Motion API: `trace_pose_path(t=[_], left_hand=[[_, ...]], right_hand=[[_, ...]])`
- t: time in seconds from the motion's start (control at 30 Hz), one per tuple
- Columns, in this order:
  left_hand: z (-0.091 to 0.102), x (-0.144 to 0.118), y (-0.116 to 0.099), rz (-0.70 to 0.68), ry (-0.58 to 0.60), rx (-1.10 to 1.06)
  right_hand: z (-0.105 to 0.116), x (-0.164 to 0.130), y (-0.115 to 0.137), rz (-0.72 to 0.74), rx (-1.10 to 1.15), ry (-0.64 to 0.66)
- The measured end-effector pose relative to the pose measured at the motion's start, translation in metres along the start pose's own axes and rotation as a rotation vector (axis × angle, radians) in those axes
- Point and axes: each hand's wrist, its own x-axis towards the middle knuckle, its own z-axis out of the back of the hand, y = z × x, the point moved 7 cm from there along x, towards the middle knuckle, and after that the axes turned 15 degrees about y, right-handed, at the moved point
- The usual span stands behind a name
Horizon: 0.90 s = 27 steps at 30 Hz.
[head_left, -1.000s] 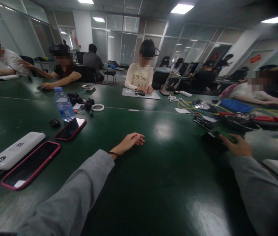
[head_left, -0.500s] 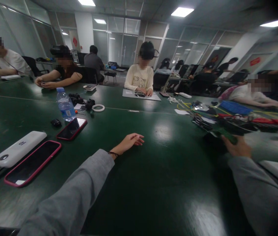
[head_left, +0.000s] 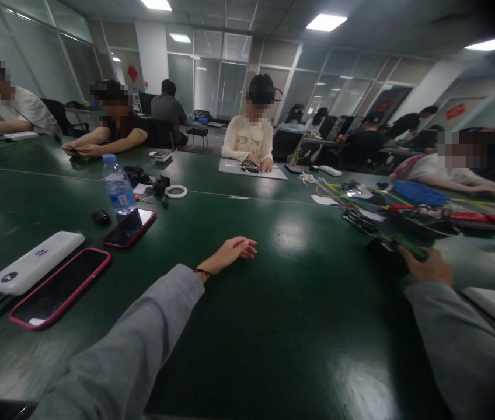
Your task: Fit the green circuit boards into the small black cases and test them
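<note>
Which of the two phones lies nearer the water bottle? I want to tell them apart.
The smaller-looking phone with the dark red rim, right beside the water bottle. The other phone, pink-rimmed, lies closer to the camera, next to the white power bank.

Table glossy green; sleeve matt grey cloth.

Dim, ceiling-lit, glare, blurred warped edges

The dark green board I hold is blurred, lying low over the green table's right side, beside tangled cables.
</note>
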Motion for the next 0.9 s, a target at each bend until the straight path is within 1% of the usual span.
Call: trace_pose_path(t=[0.07,0.13,0.2,0.33,0.47,0.6,0.7,0.77,0.83,0.9], left_hand=[[0.001,0.000,0.002,-0.014,0.006,0.002],[0.001,0.001,0.003,-0.026,0.017,0.007],[0.002,0.001,0.003,-0.029,0.022,0.016],[0.002,0.001,0.004,-0.017,0.022,0.024],[0.001,0.003,0.004,-0.007,0.024,0.016],[0.000,0.002,0.002,-0.006,0.028,0.011],[-0.001,0.002,0.002,-0.004,0.034,0.016],[-0.001,0.002,0.002,-0.008,0.036,0.023],[0.000,0.002,0.003,-0.013,0.035,0.030],[0.001,0.002,0.005,-0.017,0.038,0.033]], right_hand=[[-0.001,-0.003,0.002,-0.055,0.018,-0.021],[0.000,-0.004,0.006,-0.061,0.037,-0.074],[-0.002,-0.002,0.007,-0.060,0.058,-0.090],[-0.007,0.009,0.001,-0.062,0.072,-0.044],[-0.010,0.020,-0.006,-0.061,0.076,-0.034],[-0.014,0.029,-0.007,0.009,0.099,0.002],[-0.012,0.028,-0.004,0.040,0.110,-0.032],[-0.011,0.025,-0.002,0.006,0.085,-0.022],[-0.012,0.020,0.002,-0.039,0.057,0.017],[-0.011,0.014,0.007,-0.062,0.064,0.014]])
